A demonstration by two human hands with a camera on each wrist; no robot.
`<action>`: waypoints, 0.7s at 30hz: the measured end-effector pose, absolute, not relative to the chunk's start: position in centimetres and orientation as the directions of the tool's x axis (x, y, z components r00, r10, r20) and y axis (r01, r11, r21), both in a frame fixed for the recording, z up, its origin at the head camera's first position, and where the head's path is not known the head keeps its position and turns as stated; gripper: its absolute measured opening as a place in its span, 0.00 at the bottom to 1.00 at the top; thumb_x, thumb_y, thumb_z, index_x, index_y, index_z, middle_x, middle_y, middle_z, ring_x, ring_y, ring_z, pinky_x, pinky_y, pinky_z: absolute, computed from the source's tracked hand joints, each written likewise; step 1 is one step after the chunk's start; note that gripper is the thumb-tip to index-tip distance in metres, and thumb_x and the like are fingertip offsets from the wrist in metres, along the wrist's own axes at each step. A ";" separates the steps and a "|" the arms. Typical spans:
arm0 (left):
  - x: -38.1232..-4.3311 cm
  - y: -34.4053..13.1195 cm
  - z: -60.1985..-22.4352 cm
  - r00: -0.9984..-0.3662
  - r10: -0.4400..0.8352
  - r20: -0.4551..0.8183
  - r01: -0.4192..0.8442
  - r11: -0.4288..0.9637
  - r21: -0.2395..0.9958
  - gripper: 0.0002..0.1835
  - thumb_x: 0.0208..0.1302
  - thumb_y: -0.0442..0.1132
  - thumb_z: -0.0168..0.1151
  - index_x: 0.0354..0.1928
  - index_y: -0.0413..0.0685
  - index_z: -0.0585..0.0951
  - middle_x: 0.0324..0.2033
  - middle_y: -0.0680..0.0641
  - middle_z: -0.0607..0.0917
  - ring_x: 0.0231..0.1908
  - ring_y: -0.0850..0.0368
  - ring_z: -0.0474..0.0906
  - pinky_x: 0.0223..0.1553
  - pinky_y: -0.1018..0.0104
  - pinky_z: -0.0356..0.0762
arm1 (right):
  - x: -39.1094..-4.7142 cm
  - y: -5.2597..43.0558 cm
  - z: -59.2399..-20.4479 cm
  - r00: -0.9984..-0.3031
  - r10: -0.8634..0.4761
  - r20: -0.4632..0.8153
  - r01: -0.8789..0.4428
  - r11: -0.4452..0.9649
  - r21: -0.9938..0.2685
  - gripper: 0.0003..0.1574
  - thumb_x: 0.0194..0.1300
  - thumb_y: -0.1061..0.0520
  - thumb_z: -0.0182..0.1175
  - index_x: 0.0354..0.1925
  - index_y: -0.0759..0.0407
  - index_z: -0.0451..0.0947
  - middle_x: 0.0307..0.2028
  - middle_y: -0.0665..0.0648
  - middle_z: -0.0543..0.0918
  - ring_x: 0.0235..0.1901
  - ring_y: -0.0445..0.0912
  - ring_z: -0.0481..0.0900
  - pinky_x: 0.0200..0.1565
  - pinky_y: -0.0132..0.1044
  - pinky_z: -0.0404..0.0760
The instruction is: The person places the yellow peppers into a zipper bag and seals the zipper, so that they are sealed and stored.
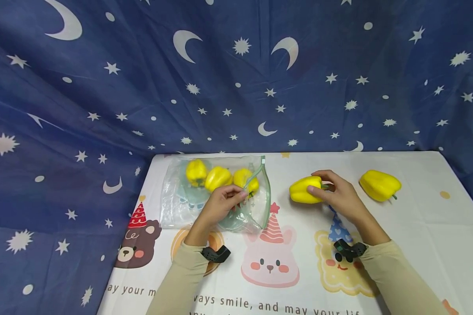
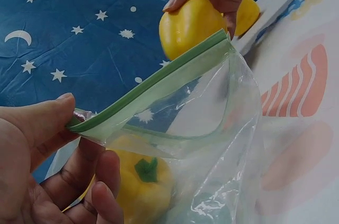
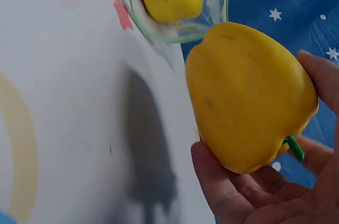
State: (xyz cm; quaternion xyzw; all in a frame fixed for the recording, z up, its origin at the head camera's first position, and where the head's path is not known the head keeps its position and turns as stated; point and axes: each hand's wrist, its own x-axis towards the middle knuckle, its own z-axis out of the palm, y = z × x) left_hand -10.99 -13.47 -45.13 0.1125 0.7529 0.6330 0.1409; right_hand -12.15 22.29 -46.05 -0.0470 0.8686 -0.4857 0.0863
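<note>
My left hand (image 1: pixel 225 202) pinches the green-edged mouth of a clear zip bag (image 1: pixel 173 205) between thumb and fingers, and the mouth gapes toward the right in the left wrist view. Inside the bag lie a yellow bell pepper (image 1: pixel 196 172) at the left, a second yellow pepper (image 1: pixel 218 178) in the middle and a third yellow pepper (image 1: pixel 242 178) near the mouth. My right hand (image 1: pixel 339 192) grips another yellow bell pepper (image 3: pixel 249 97) around its stem end. That pepper is right of the bag's mouth, its blunt end facing the bag.
One more yellow bell pepper (image 1: pixel 379 185) lies on the table at the right, beyond my right hand. The white tablecloth (image 1: pixel 418 245) carries printed cartoon animals and lettering. Behind and to the left hangs a blue curtain (image 1: pixel 236 78) with moons and stars.
</note>
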 end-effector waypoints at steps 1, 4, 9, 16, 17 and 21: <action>-11.1 -13.4 -45.3 -0.935 0.347 -0.070 -0.008 0.177 0.984 0.13 0.74 0.36 0.61 0.46 0.27 0.82 0.32 0.32 0.81 0.33 0.22 0.66 0.30 0.58 0.74 | -12.2 22.1 -46.1 -0.980 -0.164 -0.113 0.014 0.513 -0.858 0.39 0.68 0.37 0.66 0.68 0.55 0.70 0.67 0.62 0.74 0.59 0.58 0.77 0.48 0.21 0.77; -11.4 -13.4 -46.2 -0.938 0.340 -0.074 -0.011 0.183 0.983 0.13 0.74 0.36 0.61 0.46 0.29 0.83 0.32 0.34 0.81 0.33 0.23 0.67 0.30 0.58 0.73 | -12.4 21.3 -46.3 -0.974 -0.170 -0.152 0.059 0.459 -0.886 0.39 0.68 0.39 0.66 0.67 0.56 0.68 0.67 0.64 0.71 0.55 0.56 0.80 0.45 0.22 0.80; -11.9 -13.7 -47.8 -0.940 0.332 -0.081 -0.021 0.180 0.983 0.12 0.74 0.37 0.62 0.46 0.31 0.83 0.31 0.36 0.82 0.31 0.25 0.68 0.30 0.58 0.73 | -12.6 20.1 -46.6 -0.961 -0.190 -0.200 0.107 0.411 -0.905 0.38 0.68 0.40 0.68 0.65 0.56 0.66 0.66 0.63 0.71 0.51 0.52 0.82 0.45 0.29 0.83; -11.9 -13.9 -48.2 -0.935 0.348 -0.068 -0.003 0.182 0.983 0.15 0.73 0.44 0.64 0.45 0.36 0.84 0.30 0.43 0.82 0.28 0.36 0.70 0.29 0.60 0.74 | -12.9 18.4 -47.5 -0.946 -0.227 -0.233 0.135 0.378 -0.916 0.42 0.68 0.38 0.66 0.70 0.56 0.65 0.70 0.63 0.69 0.57 0.58 0.79 0.48 0.45 0.87; -11.9 -13.8 -48.1 -0.935 0.347 -0.070 -0.006 0.182 0.983 0.15 0.73 0.44 0.64 0.45 0.35 0.84 0.30 0.44 0.82 0.28 0.35 0.70 0.29 0.60 0.74 | -13.0 18.1 -47.6 -0.945 -0.224 -0.239 0.144 0.370 -0.918 0.43 0.68 0.37 0.66 0.70 0.56 0.65 0.69 0.63 0.70 0.57 0.58 0.79 0.47 0.46 0.88; -11.9 -13.6 -47.9 -0.936 0.341 -0.081 -0.021 0.178 0.984 0.16 0.73 0.42 0.63 0.47 0.32 0.83 0.31 0.40 0.82 0.31 0.29 0.71 0.29 0.61 0.74 | -13.3 16.8 -47.9 -0.951 -0.180 -0.253 0.183 0.333 -0.925 0.42 0.66 0.36 0.68 0.67 0.57 0.67 0.67 0.64 0.72 0.55 0.55 0.82 0.44 0.48 0.89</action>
